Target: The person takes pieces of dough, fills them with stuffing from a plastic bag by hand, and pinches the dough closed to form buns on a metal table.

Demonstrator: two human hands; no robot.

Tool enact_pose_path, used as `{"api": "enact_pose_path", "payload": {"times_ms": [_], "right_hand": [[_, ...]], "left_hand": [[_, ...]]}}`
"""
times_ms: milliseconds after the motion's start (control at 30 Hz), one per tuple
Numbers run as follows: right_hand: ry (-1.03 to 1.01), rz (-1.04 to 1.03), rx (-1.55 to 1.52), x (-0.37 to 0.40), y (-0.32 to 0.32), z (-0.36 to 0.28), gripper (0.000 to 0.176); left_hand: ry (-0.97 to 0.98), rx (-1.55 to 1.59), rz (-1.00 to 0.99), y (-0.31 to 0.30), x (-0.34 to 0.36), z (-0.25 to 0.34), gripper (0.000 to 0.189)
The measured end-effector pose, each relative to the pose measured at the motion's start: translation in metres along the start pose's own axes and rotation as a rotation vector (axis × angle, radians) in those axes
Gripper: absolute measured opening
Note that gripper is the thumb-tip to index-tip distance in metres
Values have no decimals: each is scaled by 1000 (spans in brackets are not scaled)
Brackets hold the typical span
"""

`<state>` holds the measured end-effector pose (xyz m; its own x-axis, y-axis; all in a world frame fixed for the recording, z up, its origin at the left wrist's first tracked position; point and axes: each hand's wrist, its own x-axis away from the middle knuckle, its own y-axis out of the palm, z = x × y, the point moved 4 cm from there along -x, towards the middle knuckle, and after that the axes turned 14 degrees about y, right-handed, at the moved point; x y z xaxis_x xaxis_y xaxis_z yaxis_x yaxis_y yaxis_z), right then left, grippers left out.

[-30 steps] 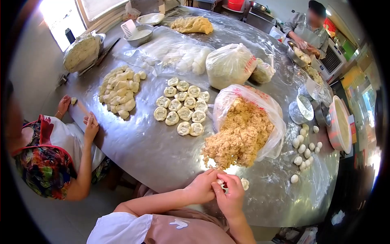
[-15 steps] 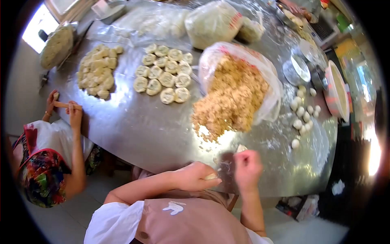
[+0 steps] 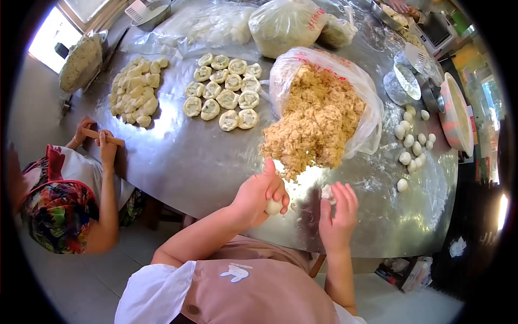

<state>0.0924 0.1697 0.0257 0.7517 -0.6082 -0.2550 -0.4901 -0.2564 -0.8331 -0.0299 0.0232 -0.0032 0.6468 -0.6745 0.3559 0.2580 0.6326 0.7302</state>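
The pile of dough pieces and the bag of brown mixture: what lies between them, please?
In the head view, a group of round buns lies between them on the table.

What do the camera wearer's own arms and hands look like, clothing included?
The left hand and right hand are bare, as are the forearms; no gloves or bracelets show. A loose, short white fabric sleeve shows on the left, and a bit of the white right sleeve. The dusty-pink fabric apron bears a white rabbit-shaped print and a round brown button.
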Motion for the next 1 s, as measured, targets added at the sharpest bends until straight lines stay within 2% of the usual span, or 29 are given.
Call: {"api": "enact_pose_path", "payload": {"times_ms": [67,167,200,233,267,300,333,367,400,433,500,567,633,667,733,833,900,933,967,1000], "right_hand": [[-18,-94,-201,-5,-7,-23,34],[-42,-298,-494,-9,8,-61,42],[-58,-333,-559,-8,20,-70,46],[3,-288,-566,-5,34,-71,47],[138,-361,-707,-5,36,-67,45],[276,-435,-846,-5,38,-64,43],[411,-509,-983,-5,42,-59,42],[417,-530,-1085,-6,42,-59,42],[423,-647,-1103,-6,43,-61,44],[425,-761,-1120,-6,43,-64,45],[416,-974,-1060,-2,51,-64,52],[291,-721,-1052,0,48,-70,53],[139,-522,-926,-3,40,-77,54],[161,-503,-866,-2,41,-78,56],[209,-456,-746,1,42,-81,58],[434,-673,-946,2,45,-69,54],[426,-722,-869,2,47,-70,56],[428,-736,-823,2,46,-69,57],[338,-740,-726,6,49,-62,62],[348,-751,-728,10,53,-56,48]], "left_hand": [[42,33,107,-2,-3,6,64],[223,192,90,-14,-16,-5,64],[211,198,94,-4,-12,0,63],[198,204,101,13,-4,10,66],[183,211,109,22,1,15,71],[236,313,-179,23,3,21,77],[258,295,-177,19,3,22,77],[275,280,-170,16,3,24,77],[288,263,-164,15,4,26,77],[267,203,-95,13,1,23,66],[179,-142,-200,9,4,15,59],[266,-211,-238,2,0,1,50],[307,-243,-187,-1,-3,2,54],[329,-262,-164,-2,-5,3,57],[282,-65,-236,5,-2,5,63],[404,-73,-200,19,-3,16,74],[621,-281,-317,19,-3,21,68],[448,-363,-291,10,-2,15,65],[271,-438,-281,2,-2,10,62],[224,-489,-289,-3,-3,5,59]]}}
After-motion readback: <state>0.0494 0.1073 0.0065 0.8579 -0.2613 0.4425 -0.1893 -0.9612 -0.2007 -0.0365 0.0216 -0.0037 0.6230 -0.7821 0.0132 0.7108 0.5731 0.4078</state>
